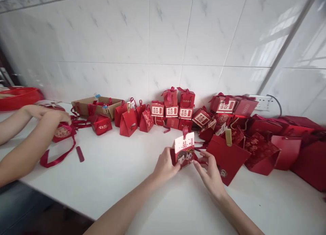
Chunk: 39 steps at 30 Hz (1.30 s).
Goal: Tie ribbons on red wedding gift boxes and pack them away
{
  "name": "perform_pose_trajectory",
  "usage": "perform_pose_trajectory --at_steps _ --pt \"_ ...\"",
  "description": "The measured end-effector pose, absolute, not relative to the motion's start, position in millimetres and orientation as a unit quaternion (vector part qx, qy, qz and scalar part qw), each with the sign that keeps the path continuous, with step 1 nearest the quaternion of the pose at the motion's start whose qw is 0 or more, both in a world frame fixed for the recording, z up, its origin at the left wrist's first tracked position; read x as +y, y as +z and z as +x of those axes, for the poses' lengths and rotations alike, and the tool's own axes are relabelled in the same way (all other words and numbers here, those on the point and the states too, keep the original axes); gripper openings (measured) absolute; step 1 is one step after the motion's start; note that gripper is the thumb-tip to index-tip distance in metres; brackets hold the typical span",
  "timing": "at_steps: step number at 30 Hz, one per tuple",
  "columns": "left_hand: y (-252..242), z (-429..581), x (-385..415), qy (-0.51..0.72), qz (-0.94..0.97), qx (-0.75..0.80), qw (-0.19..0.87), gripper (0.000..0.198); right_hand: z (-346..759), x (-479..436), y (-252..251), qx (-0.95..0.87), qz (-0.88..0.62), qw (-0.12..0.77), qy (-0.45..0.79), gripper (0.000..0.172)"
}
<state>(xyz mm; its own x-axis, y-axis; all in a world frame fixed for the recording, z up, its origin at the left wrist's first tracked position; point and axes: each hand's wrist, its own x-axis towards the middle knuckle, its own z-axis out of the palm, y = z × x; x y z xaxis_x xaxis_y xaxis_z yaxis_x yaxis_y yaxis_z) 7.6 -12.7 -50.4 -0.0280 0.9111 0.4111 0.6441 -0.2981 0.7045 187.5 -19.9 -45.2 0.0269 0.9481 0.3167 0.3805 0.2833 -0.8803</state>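
In the head view a small red-and-white gift box (185, 150) stands upright in front of me, with a double-happiness character, cartoon figures and a red ribbon loop (185, 132) at its top. My left hand (166, 164) is closed round its left side, thumb on the lower front. At the right edge, my right hand (209, 170) has thumb and fingers closed on the lower corner of the box; part of the grip is hidden. A larger red gift bag (226, 158) with a gold clip-like tag leans just beyond my right hand.
Several red boxes (171, 111) are stacked by the wall, with more red bags (265, 153) at right. A cardboard box (112, 109) stands at left. Another person's hands (54, 116) work on a red box (62, 132) with a trailing ribbon (59, 158). A power strip (262, 102) sits by the wall.
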Motion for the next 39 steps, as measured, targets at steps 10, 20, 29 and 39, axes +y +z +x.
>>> perform_pose_trajectory --at_steps 10,20,29,39 --pt "-9.1 19.3 -10.1 0.607 0.709 0.357 -0.035 0.021 197.7 -18.5 -26.8 -0.658 -0.479 0.479 0.327 0.037" --pt "-7.7 28.1 -22.6 0.561 0.681 0.386 0.271 0.019 200.9 -25.8 -19.2 -0.66 -0.414 0.464 0.421 0.033" --pt "-12.5 38.7 -31.7 0.623 0.729 0.261 0.113 0.009 197.1 -36.0 -13.8 -0.708 -0.356 0.595 0.131 0.021" --pt "-11.7 30.6 -30.7 0.603 0.787 0.097 0.085 0.044 186.6 -45.6 -11.3 -0.665 -0.429 0.577 0.202 0.013"
